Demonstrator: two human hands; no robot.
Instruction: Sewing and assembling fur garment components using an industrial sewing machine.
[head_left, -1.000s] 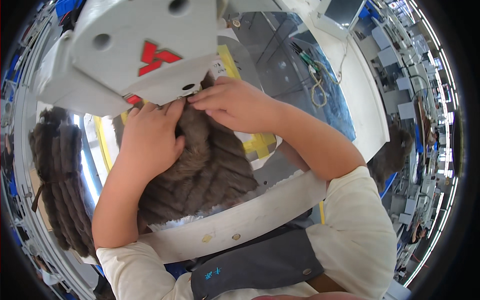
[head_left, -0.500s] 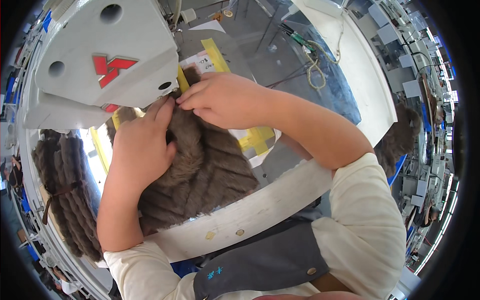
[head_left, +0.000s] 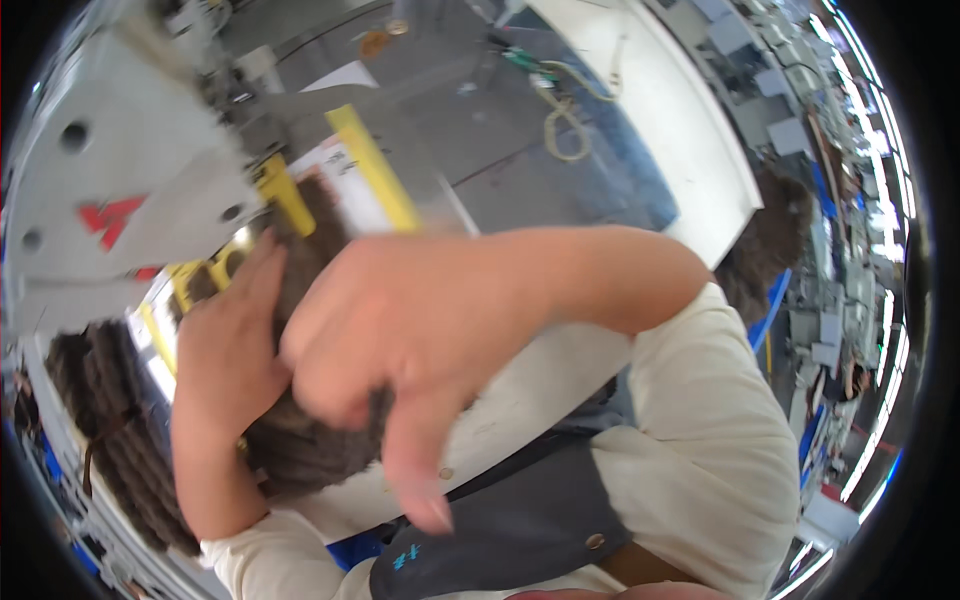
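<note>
A brown ribbed knit piece [head_left: 300, 455] lies on the white table edge [head_left: 520, 400] under the head of a grey-white sewing machine [head_left: 120, 200]. My left hand [head_left: 225, 345] lies flat on the knit, fingers stretched toward the machine. My right hand [head_left: 400, 340] is lifted off the cloth, close to the camera and blurred. Its fingers are loosely curled with one pointing down, and I see nothing in it. It hides the middle of the knit piece.
A stack of similar brown knit pieces [head_left: 110, 430] hangs at the left. Yellow strips [head_left: 370, 170] mark the clear guard beside the machine. A looped cord [head_left: 565, 120] lies on the grey tabletop. More brown knit [head_left: 770, 240] sits past the table's right end.
My right hand has left the knit by the machine and risen toward the camera. My left hand stays on the cloth. The view has tilted and the machine now sits farther left.
</note>
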